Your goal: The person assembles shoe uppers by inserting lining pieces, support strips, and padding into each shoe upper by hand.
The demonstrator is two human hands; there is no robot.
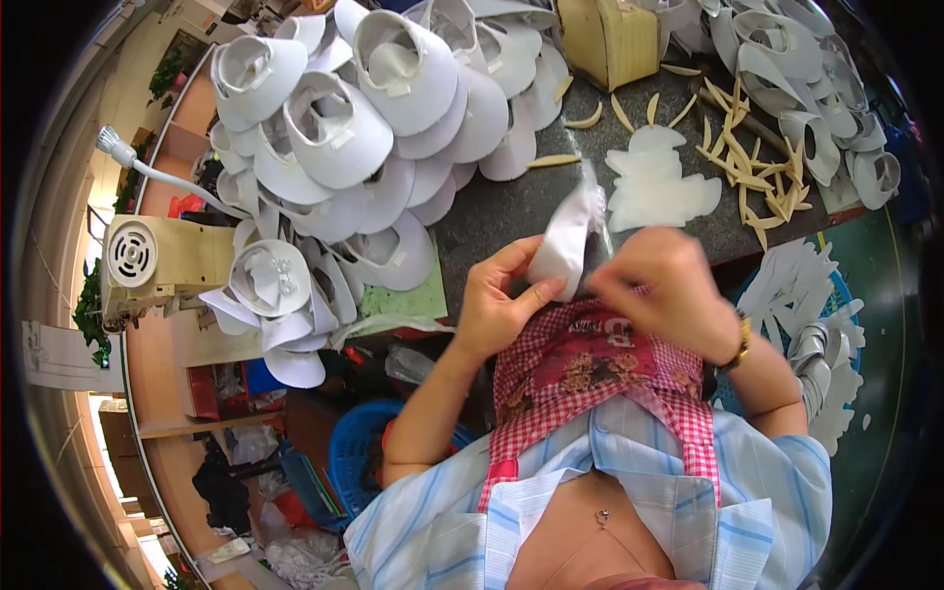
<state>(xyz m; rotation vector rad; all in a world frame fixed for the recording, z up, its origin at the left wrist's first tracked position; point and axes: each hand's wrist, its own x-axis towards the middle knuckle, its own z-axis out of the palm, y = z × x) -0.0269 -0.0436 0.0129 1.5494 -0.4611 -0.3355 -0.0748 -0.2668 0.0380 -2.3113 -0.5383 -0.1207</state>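
My left hand (501,300) pinches a glossy white shoe upper (567,241) between thumb and fingers, holding it up at the front edge of the dark worktable. To its right is my right hand (669,290), curled and smeared by motion, its fingertips close to the upper. Whether those fingers hold anything cannot be made out. Just beyond the hands lies a pile of thin white, translucent cut pieces (661,182). Curved beige strips (757,177) are heaped to the right of it, with a few scattered singly around the pile.
Many white shoe uppers (334,128) are stacked at the left, more (777,59) at the far right. A beige block (610,44) stands at the back. At left are a sewing machine (157,261) and a gooseneck lamp (167,179). White scraps (801,305) fill a blue basket at right.
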